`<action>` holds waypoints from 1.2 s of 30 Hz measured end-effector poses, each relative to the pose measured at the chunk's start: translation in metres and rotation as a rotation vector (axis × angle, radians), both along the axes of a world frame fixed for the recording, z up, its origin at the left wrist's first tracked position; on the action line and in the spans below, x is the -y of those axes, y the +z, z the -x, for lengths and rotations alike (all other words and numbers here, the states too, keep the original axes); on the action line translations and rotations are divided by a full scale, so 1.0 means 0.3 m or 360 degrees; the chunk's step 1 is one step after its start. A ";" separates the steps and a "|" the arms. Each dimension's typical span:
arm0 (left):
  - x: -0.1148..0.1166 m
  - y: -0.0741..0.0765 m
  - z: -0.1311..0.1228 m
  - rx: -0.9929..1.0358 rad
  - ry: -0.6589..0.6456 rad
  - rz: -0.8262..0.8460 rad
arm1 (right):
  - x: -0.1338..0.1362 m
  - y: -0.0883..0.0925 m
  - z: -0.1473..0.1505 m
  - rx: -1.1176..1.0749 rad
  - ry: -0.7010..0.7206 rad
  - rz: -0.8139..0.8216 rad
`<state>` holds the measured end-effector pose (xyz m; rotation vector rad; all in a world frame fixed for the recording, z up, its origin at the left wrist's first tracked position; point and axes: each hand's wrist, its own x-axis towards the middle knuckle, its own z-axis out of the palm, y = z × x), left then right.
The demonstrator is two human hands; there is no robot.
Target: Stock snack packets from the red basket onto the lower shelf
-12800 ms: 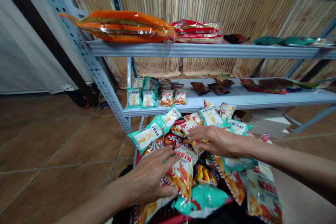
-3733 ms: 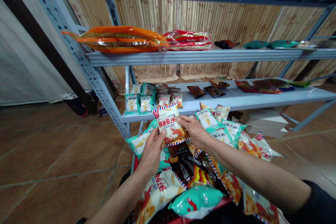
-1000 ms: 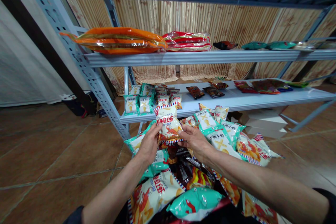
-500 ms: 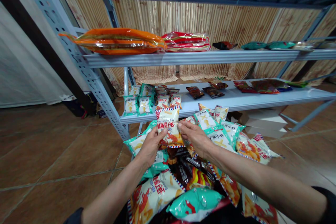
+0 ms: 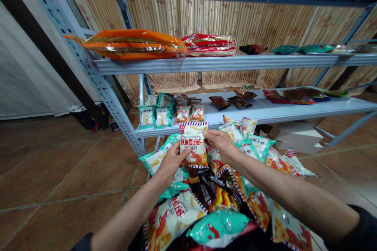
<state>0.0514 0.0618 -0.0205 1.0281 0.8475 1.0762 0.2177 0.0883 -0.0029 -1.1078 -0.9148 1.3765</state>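
Observation:
Both my hands are up in front of the lower shelf edge. My left hand grips the lower left side of a white snack packet with a red-and-blue striped border. My right hand pinches its upper right corner. The packet stands upright, printed with orange shrimp art. Just below my hands lies a loose heap of snack packets in white, teal and dark wrappers. A teal packet sits at its near side. The container beneath the heap is mostly hidden.
A grey perforated metal shelf unit holds orderly rows of packets on its lower shelf. Large orange bags and red bags lie on the upper shelf. Brown tiled floor spreads left; white boxes stand under the shelf.
The white packet has turned from tilted to upright between my hands and risen slightly. My right hand has moved up to its top corner.

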 end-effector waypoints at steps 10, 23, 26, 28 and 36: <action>-0.014 0.017 -0.003 0.0007 0.0028 -0.0006 | 0.025 0.053 -0.003 -0.0037 0.0131 -0.0029; -0.013 0.022 -0.006 -0.0088 0.0105 -0.0065 | 0.039 0.069 0.019 0.0118 0.0061 0.0128; -0.021 0.011 -0.005 -0.0168 0.0250 -0.0144 | 0.037 0.070 0.021 0.0083 0.0008 0.0113; -0.025 0.003 -0.005 -0.0263 0.0351 -0.0249 | 0.037 0.072 0.023 0.0069 -0.0011 0.0125; -0.015 0.013 -0.016 -0.0448 0.0467 -0.0551 | 0.041 0.076 0.032 0.0103 -0.0013 0.0131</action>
